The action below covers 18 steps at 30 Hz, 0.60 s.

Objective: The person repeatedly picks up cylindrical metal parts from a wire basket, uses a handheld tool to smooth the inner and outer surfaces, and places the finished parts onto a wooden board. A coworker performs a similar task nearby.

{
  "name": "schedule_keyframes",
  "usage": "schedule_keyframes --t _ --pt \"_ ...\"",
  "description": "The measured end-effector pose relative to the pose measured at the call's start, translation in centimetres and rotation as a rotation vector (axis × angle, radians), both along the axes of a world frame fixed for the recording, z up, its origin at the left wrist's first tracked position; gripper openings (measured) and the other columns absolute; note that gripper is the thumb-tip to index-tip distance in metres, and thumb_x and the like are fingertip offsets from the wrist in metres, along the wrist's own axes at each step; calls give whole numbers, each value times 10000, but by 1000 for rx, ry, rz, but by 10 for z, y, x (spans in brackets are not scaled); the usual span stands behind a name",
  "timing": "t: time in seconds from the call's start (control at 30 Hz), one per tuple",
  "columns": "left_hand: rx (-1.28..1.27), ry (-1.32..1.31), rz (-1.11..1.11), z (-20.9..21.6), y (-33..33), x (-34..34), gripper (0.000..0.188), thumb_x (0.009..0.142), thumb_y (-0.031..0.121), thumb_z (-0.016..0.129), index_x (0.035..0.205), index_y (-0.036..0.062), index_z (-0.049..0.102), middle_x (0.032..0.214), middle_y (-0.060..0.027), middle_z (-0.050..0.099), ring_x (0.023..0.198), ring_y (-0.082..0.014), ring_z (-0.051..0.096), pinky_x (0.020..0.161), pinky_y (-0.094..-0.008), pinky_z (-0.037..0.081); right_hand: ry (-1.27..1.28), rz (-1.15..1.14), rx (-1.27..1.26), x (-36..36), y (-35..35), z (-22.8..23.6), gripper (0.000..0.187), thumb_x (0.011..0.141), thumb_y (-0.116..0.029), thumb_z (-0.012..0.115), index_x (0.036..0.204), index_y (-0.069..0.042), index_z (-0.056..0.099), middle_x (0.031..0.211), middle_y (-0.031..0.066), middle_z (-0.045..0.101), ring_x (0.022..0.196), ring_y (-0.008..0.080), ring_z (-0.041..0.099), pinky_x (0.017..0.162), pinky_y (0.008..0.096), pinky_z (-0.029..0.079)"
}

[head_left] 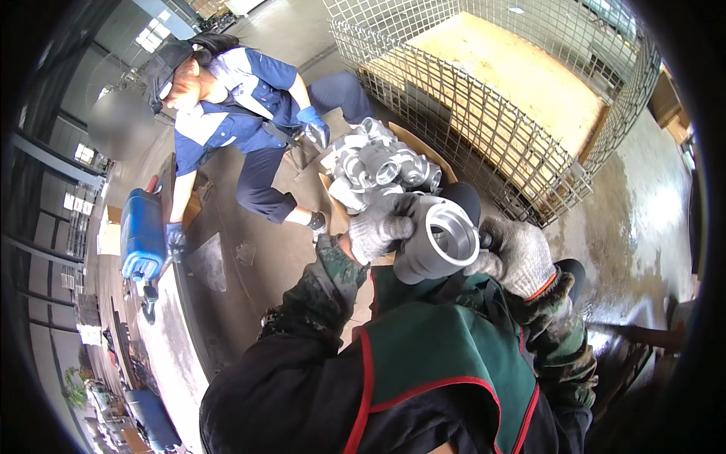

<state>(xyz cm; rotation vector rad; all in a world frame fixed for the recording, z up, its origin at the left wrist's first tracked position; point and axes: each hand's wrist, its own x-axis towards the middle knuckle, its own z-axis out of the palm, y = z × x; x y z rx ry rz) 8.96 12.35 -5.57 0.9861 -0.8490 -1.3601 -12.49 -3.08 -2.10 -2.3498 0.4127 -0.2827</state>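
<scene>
A silver metal pipe fitting [418,251] with a wide round opening is held up in front of my green apron. My left hand [382,229], in a grey knit glove, is closed round its left side. My right hand [518,257], gloved too, is closed just right of the opening. A small dark thing shows at its fingertips, too little to name; whether it touches the fitting I cannot tell. Just beyond my hands, a pile of similar fittings [370,162] fills an open cardboard box [417,144].
Across to the left, a co-worker [234,113] in blue gloves sits beside the box. A blue plastic jerrycan [142,234] stands at a pale-topped bench [170,340]. A large wire mesh cage [484,106] with a wooden panel stands at the back right, above wet floor [643,204].
</scene>
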Motion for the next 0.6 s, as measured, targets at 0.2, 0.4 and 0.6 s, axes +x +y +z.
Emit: schedule_keyframes --t 0.2,0.4,0.6 --pt "-21 111 119 2 0 -14 870 652 462 855 1248 -75 519 1130 -110 632 1051 -196 598 908 -311 483 -16 60 -41 -8 -8 -8 694 663 -696 683 893 -42 631 739 204 613 761 397 631 662 460 490" --pt "23 -70 320 -21 -1 -19 724 660 475 838 1089 -32 550 932 -34 599 819 -116 588 646 -232 493 54 -43 16 -6 -4 -8 749 595 -718 681 928 -48 654 777 227 644 811 409 645 733 476 492" --pt "8 -218 324 -33 1 -13 721 626 587 825 965 4 571 828 -26 583 733 -112 551 578 -247 458 90 -76 17 -11 -2 -2 784 606 -750 677 886 -18 680 745 220 642 783 413 644 697 469 502"
